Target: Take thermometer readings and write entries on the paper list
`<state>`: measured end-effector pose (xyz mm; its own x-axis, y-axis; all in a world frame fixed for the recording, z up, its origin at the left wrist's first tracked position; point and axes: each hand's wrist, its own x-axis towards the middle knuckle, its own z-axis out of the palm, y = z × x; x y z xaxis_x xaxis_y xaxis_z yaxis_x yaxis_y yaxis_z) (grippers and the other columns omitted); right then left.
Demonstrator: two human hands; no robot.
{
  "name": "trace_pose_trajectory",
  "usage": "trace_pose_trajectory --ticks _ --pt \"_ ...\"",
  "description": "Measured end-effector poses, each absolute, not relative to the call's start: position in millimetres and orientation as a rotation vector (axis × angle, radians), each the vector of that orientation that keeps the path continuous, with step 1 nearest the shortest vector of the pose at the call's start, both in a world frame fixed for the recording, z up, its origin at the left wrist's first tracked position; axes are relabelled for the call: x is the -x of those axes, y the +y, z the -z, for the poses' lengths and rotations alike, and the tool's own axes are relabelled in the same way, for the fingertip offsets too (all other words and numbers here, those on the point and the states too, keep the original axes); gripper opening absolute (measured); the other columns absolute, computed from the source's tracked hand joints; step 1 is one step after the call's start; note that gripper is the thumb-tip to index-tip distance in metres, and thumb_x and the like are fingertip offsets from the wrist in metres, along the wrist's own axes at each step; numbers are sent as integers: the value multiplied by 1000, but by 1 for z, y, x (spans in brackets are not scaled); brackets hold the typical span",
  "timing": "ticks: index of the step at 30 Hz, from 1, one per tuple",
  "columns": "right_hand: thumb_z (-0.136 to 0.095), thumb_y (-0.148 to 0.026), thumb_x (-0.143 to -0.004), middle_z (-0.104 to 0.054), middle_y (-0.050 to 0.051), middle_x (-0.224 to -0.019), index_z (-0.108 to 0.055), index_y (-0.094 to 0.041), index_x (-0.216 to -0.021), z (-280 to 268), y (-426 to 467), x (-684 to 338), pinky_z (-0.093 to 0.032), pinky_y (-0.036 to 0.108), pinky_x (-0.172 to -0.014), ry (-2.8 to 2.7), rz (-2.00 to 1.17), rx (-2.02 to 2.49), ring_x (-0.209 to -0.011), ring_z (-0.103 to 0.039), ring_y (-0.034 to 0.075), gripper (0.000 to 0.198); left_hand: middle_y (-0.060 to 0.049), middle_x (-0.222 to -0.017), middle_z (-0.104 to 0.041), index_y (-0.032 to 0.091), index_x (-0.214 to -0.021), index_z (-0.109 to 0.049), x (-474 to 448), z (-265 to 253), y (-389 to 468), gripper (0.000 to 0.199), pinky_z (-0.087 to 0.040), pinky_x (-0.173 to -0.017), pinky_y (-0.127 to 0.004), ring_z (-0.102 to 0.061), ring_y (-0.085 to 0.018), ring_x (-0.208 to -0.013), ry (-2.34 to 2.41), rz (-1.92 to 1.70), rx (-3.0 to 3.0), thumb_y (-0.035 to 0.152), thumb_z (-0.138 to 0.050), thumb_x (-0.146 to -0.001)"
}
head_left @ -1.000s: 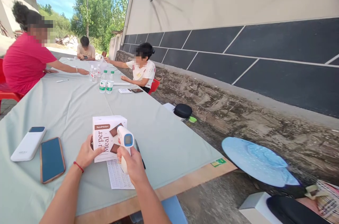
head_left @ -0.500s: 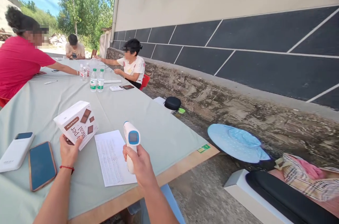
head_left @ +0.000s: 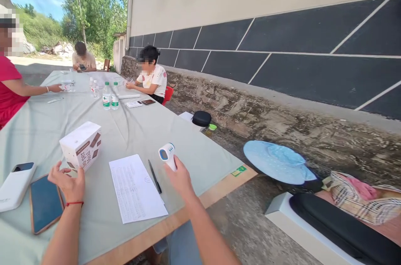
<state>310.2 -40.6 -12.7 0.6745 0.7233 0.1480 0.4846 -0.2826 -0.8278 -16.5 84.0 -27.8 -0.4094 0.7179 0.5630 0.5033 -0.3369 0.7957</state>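
Note:
My right hand (head_left: 181,177) is wrapped round the handle of a white and blue infrared thermometer (head_left: 167,155), its small screen turned toward me. Beside the lower edge of a white box with printed chocolate pieces (head_left: 82,145), my left hand (head_left: 69,183) has its fingers apart; whether a fingertip still touches the box I cannot tell. The box rests on the cloth-covered table. A written sheet of paper (head_left: 136,190) lies between my hands, with a black pen (head_left: 154,177) along its right side. Left of my left hand is a phone (head_left: 46,202).
A white power bank (head_left: 15,185) lies at the far left of the table (head_left: 200,160). Two green-capped water bottles (head_left: 107,97) stand further back. Three people sit around the table. A blue hat (head_left: 275,160) and a black case (head_left: 338,223) are off to the right.
My left hand has let go of the box, which now stands on the table. The thermometer has moved right, uncovering the pen. The person in red has leaned back.

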Motion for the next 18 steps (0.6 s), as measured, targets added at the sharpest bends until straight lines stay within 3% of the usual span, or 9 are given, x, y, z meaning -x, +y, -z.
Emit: trace_pose_trajectory --ticks 4,10,15,18 --pt "-56 -33 -83 -61 15 -125 -49 -16 -135 43 -32 -360 -42 34 -84 -1086 -238 2383 -111 -58 28 54 -14 -124 -34 17 -123 -40 9 26 75 67 -48 -77 -41 -48 -17 -81 1674 -2002 -1756 27 -66 -62" --pt "-51 -39 -89 -63 16 -113 -55 -16 -130 53 -34 -382 -43 34 -80 -1207 -127 2623 -105 -60 28 47 -8 -96 -43 16 -119 -44 2 25 68 53 -47 -75 -38 -47 -24 -94 1580 -1970 -2040 22 -63 -70" --pt "-54 -31 -87 -58 17 -122 -59 -16 -120 54 -30 -361 -40 37 -90 -1341 131 2445 -113 -54 29 37 -4 -83 -46 18 -110 -50 -3 24 64 35 -47 -79 -38 -50 -25 -92 1443 -1916 -2169 19 -59 -76" --pt "-49 -34 -91 -65 11 -106 -56 -15 -124 54 -25 -334 -42 31 -84 -1451 -71 2267 -100 -61 24 38 -6 -89 -53 19 -101 -54 -6 24 63 22 -48 -75 -36 -52 -20 -77 1394 -1777 -2215 20 -55 -79"
